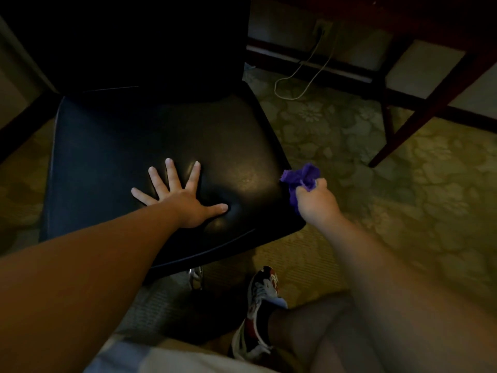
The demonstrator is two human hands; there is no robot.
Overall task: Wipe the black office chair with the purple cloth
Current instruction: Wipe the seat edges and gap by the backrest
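The chair (134,135) stood on a patterned carpet (403,184), its black seat filling the left and middle of the view, its backrest rising dark at the top. The seat surface was glossy, with a pale speck near its right edge.

The left hand (185,200) lay flat on the front half of the seat, palm down, fingers (172,173) spread wide and the thumb pointing right. It held nothing. The seat dimpled slightly beside the thumb.

The right hand (317,200) was at the seat's right edge, closed in a fist around the cloth (301,176). The purple cloth was bunched, with folds standing out above the knuckles and a strip hanging below the hand on the seat side. The cloth sat at the seat's rim; whether it touched the rim could not be told.

A shoe (258,313), white with red and black, was planted on the carpet below the seat's front corner, a bare leg beside it. A chrome part (196,278) of the chair base showed under the seat front. A dark wooden table leg (419,114) stood at upper right, and a white cable (304,76) ran from a wall socket down to the carpet behind the chair.
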